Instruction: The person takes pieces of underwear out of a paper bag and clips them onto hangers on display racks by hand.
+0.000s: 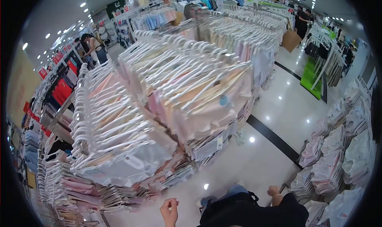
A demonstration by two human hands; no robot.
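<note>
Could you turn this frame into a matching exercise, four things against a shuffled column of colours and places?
1. left hand
2. right hand
3. front-rack hangers
4. floor platform under the far-right rack

A. bright green
B. low in the picture, right of centre
C. white
D. low in the picture, left of centre

Pairs: 1-D; 2-B; 3-C; 4-A

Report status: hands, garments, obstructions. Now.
Left hand loosely curled, nothing visible held. Right hand near the right-hand garments, grip unclear. Pale garments hang ahead-left. Garments flank the floor on both sides.
</note>
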